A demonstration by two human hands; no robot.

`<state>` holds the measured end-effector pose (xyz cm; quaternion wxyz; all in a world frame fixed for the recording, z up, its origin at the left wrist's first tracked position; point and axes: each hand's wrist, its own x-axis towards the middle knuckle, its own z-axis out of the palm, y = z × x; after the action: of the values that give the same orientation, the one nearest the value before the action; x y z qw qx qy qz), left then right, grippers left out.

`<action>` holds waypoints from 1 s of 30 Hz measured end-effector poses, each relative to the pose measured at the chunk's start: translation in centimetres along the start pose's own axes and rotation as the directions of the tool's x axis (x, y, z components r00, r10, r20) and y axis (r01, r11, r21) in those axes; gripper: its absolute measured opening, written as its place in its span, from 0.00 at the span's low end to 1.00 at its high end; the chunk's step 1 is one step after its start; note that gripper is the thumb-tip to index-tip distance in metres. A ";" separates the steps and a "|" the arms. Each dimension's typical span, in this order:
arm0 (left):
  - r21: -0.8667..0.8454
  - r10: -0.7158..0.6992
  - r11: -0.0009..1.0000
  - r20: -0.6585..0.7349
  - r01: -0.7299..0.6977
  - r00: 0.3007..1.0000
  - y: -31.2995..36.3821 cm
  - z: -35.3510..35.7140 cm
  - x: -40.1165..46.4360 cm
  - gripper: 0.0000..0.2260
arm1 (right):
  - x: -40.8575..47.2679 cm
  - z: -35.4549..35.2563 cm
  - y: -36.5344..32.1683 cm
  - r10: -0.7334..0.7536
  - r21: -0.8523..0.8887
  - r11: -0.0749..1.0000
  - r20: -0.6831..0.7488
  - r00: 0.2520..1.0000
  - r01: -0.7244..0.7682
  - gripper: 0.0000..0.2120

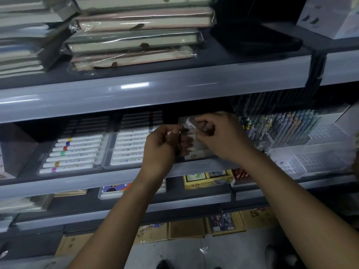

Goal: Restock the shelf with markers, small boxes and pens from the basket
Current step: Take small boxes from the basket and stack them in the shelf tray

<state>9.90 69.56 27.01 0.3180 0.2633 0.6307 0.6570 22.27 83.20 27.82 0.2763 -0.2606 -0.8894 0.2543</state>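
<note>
1. Both hands up at the middle shelf [108, 177], in the gap between the marker trays [124, 147] and the pen rack [287, 127].
2. Left hand [162, 146]: fingers curled, pinching the left edge of a small box [196, 146] with a shiny wrap. Right hand [219, 133]: fingers curled at the box's top right corner, pinching at a pale bit of wrap or tag [189, 123]; too blurred to tell which.
3. Box resting at the shelf's front lip, tilted toward the camera, not yet pushed back into the dark slot behind.
4. Basket not in view; remaining stock unknown.
5. Risk: slick wrap plus a two-point pinch. Likely slip forward over the lip onto the lower shelves or floor if either grip loosens.
6. Risk: right forearm [272, 171] close beside the pen rack. Sideways drift of the elbow likely to knock pens loose or topple them.
7. Risk: left wrist just over the nearer marker tray. Dragging across could roll markers [75, 152] out of their rows.
8. Risk: dim light in the slot. Easy to misjudge depth and leave the box proud of the edge.
</note>
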 end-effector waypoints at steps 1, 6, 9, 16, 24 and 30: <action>0.085 0.027 0.996 -0.027 -0.025 0.999 -0.5 -0.1 0.2 0.10 | 0.2 0.0 0.4 0.017 -0.038 0.999 0.020 1.000 -0.016 0.14; 0.513 0.145 0.839 0.106 -0.179 0.984 -2.0 -1.0 0.6 0.04 | 1.2 0.3 0.9 -0.001 -0.256 0.966 0.139 0.990 0.037 0.11; 0.685 0.223 0.657 0.221 -0.314 0.949 -2.3 -1.0 0.0 0.03 | 1.7 0.4 0.5 0.016 -0.312 0.949 0.185 0.983 0.044 0.09; 0.702 0.267 0.607 0.262 -0.372 0.928 -2.0 -1.1 -0.3 0.09 | 2.5 2.1 0.6 0.000 -0.290 0.953 0.294 0.956 0.090 0.08; 0.707 0.266 0.597 0.272 -0.380 0.925 -2.3 -1.3 -0.2 0.07 | 2.5 2.9 0.9 0.095 -0.222 0.974 0.174 0.980 -0.055 0.07; 0.688 0.207 0.652 0.243 -0.319 0.948 -1.8 -1.6 -0.2 0.09 | 2.6 2.6 0.6 0.124 -0.175 0.980 0.162 0.979 -0.095 0.09</action>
<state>9.00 68.38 25.11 0.1348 0.5014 0.7676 0.3757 19.03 84.46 26.54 0.1615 -0.3087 -0.9122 0.2156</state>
